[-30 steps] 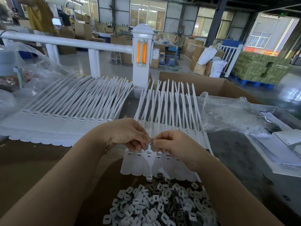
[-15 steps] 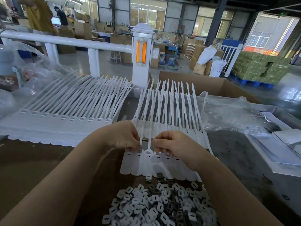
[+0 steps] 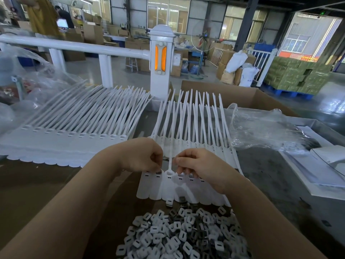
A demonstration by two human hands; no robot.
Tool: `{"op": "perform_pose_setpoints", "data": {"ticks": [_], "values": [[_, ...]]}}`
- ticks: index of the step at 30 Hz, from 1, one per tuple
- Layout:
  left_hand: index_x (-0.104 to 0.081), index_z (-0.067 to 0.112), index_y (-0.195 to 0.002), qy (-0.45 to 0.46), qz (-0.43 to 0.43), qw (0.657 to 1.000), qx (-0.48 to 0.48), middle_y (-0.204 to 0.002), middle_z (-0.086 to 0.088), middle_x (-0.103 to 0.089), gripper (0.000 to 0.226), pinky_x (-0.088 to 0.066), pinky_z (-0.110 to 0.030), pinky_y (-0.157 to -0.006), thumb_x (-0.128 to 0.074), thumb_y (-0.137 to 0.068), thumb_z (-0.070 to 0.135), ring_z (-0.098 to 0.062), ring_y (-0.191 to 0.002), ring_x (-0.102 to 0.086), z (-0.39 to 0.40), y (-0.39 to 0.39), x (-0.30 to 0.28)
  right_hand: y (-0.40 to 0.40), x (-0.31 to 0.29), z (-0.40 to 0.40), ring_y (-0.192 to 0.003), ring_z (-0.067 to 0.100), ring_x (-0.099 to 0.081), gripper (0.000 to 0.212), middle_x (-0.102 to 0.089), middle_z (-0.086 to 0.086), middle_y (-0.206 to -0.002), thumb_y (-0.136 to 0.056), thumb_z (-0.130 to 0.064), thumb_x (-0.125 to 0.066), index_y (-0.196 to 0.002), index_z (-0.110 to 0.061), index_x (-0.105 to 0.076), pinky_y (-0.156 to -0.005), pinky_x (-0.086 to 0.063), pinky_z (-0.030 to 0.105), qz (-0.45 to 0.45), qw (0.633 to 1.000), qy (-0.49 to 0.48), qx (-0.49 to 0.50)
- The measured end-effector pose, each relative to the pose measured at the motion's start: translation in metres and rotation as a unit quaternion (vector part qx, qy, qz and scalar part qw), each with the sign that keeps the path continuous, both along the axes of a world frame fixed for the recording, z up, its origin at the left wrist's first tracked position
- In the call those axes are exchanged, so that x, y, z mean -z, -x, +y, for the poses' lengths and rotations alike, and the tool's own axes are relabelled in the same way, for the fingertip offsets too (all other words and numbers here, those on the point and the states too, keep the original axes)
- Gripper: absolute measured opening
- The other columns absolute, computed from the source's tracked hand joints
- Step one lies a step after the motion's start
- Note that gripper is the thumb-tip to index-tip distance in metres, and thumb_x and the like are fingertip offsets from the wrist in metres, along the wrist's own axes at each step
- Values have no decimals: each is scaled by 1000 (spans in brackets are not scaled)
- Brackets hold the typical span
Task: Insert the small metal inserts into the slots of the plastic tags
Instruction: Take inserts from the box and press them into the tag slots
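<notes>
Both hands had dropped from mid-air onto the strip of tags [image 3: 179,186] at frame centre. Left hand [image 3: 141,156] fingers [image 3: 157,168] pinched an insert into a slot; right hand [image 3: 201,165] fingers pinched the neighbouring heads. Next, seemingly, another insert from the pile [image 3: 179,234], lower centre — glossy little squares, smooth white plastic.

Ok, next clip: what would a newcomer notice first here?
Probably the two hands, left and right, meeting at centre over a strip of white tags. Just below them, a heap of inserts fills the bottom. A second, wider strip fans out at left, before a white post with orange reflectors.
</notes>
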State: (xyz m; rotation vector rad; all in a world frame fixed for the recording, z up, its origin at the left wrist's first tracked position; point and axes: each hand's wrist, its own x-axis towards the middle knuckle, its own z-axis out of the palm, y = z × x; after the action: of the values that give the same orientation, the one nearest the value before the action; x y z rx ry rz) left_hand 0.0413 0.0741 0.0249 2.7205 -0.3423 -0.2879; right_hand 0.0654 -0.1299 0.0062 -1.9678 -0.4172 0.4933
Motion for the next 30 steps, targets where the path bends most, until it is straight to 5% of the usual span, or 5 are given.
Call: {"op": "perform_pose_setpoints", "data": {"ticks": [8, 15, 30], "values": [[-65, 27, -78, -91, -41, 995, -5, -74, 14, -58, 11, -36, -14, -59, -69, -87, 24, -3, -69, -54, -12, -1, -1, 1, -1, -1, -58, 1, -55, 11, -74, 1, -79, -94, -23, -66, -97, -14, -73, -50, -40, 10, 1, 1000, -5, -3], [-71, 18, -91, -59, -8, 998, -13, -86, 5, -66, 9, -43, -21, -65, -64, -91, 23, -11, -80, -60, -4, 0, -3, 1, -2, -1, -58, 1, -54, 11, -73, -1, -77, -95, -23, -65, -96, -15, -73, -50, -40, 11, 2, 1000, -1, -5], [-68, 21, -80, -54, -12, 997, -55, -75, 10, -62, 9, -39, -14, -56, -75, -84, 25, -6, -68, -58, -15, -1, -2, 0, -1, -1, -59, 0, -55, 10, -74, -2, -77, -96, -22, -64, -96, -16, -73, -52, -41, 11, -3, 1000, -2, -8]]}}
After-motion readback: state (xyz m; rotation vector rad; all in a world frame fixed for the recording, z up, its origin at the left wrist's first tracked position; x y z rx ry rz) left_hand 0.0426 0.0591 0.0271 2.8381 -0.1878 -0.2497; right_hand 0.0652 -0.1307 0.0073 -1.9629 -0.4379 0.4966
